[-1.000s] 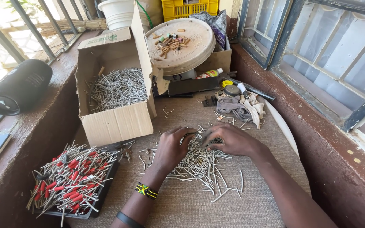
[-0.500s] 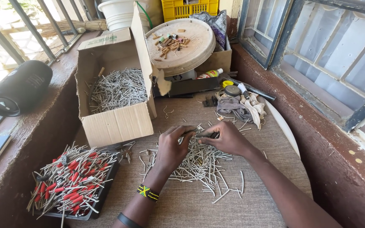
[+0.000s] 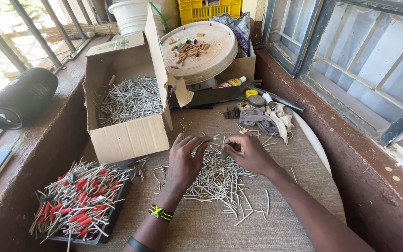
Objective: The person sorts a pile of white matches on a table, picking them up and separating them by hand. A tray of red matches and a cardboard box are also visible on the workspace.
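My left hand (image 3: pixel 186 161) and my right hand (image 3: pixel 248 153) hover over a loose pile of thin grey metal pins (image 3: pixel 220 179) on a brown woven mat (image 3: pixel 201 224). The fingertips of both hands meet at the far edge of the pile, pinching one or two pins (image 3: pixel 215 140) between them. A beaded band sits on my left wrist.
An open cardboard box (image 3: pixel 127 135) full of the same pins stands at the left. A black tray (image 3: pixel 82 205) holds pins with red sleeves. Behind are a round tan lid (image 3: pixel 211 58) with small pieces, rags (image 3: pixel 267 116), a black cylinder speaker (image 3: pixel 22 98), a yellow crate (image 3: pixel 208 9).
Both hands lifted from flat on the pile and drew together, fingertips now pinching pins at the pile's far edge.
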